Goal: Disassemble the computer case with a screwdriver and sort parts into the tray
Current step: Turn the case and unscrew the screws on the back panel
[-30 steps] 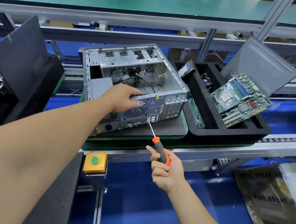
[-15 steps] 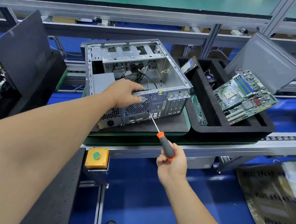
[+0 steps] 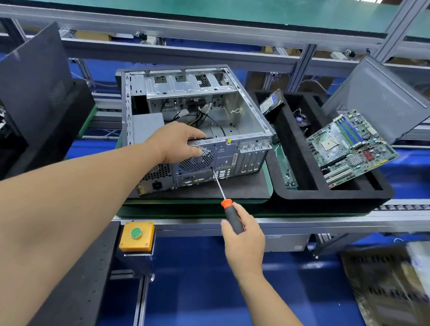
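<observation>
An open grey computer case (image 3: 240, 118) lies on its side on a dark mat, rear panel toward me. My left hand (image 3: 177, 145) grips the top edge of the rear panel, fingers curled over it above the round fan grille (image 3: 201, 162). My right hand (image 3: 244, 238) holds a screwdriver (image 3: 227, 207) with an orange and black handle; its tip touches the rear panel at the lower right of the grille. To the right, a black foam tray (image 3: 333, 199) holds a green motherboard (image 3: 350, 146), a hard drive (image 3: 271, 102) and a small fan.
A grey side panel (image 3: 381, 98) leans behind the tray. A dark panel (image 3: 31, 78) stands at the left over another black unit. A yellow box with a green button (image 3: 136, 236) sits below the bench edge. Aluminium rails run behind; blue floor and a packaged item lie below right.
The view shifted slightly. My right hand has kept the screwdriver tip at the rear panel beside the fan grille, its wrist turning a little. My left hand stays on the panel's edge.
</observation>
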